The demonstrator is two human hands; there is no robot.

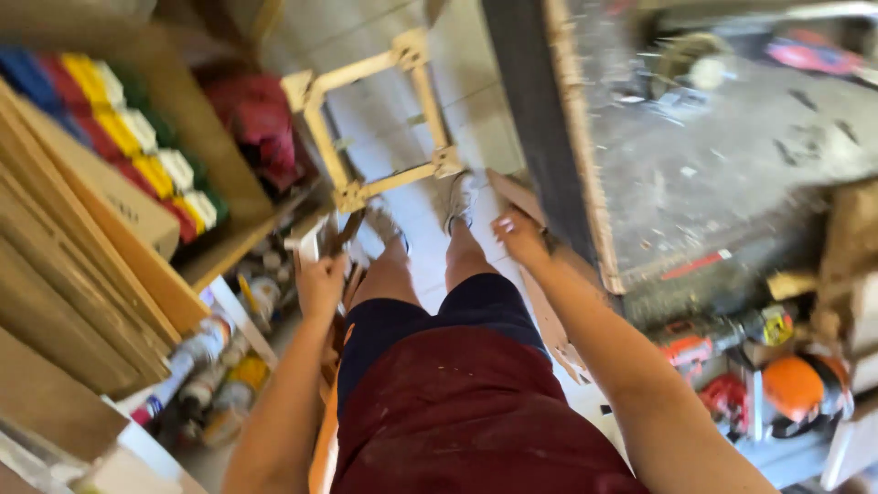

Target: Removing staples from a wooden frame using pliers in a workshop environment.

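I look down along my body at a tiled floor. A pale wooden frame [380, 123] lies on the tiles in front of my feet. My left hand [322, 279] is closed around a small tool with a dark curved handle [340, 233], near the frame's near corner. My right hand [519, 236] hangs beside my right knee, fingers loosely curled, holding nothing, close to wooden boards [549, 320] that lean against the workbench.
A dusty workbench [732, 155] stands on the right, with a power drill [709, 340] and an orange helmet-like thing [797, 384] on a shelf below. On the left are shelves with stacked boards [64, 274], coloured boxes [137, 137] and cartridge tubes [197, 352].
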